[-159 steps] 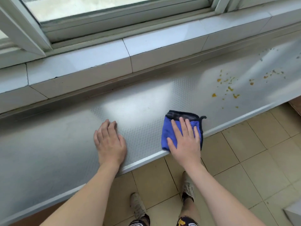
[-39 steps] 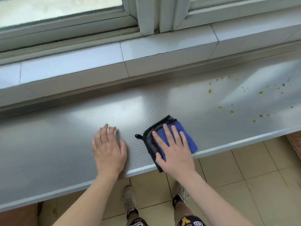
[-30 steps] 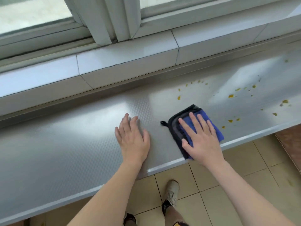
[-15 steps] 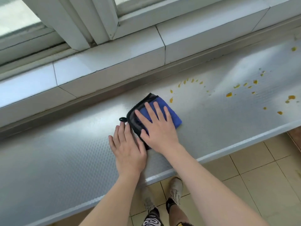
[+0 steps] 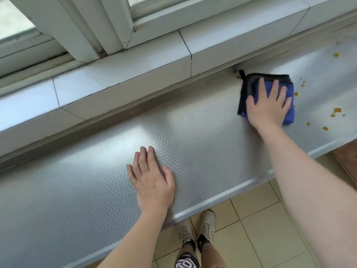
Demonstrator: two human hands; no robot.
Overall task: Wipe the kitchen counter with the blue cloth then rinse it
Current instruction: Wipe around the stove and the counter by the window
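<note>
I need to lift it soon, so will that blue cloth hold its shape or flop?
The blue cloth is folded soft fabric, so it will probably droop and unfold. It looks light. Under the right hand, it should slide easily on the counter.

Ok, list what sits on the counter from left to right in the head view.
left hand flat on the counter → right hand pressing the blue cloth → orange spatters

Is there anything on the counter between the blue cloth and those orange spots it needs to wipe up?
Nothing visible. The right hand presses flat on the blue cloth, and the orange spots lie just past the cloth's right edge on bare counter. The left hand rests flat on the opposite side, out of the way.
</note>
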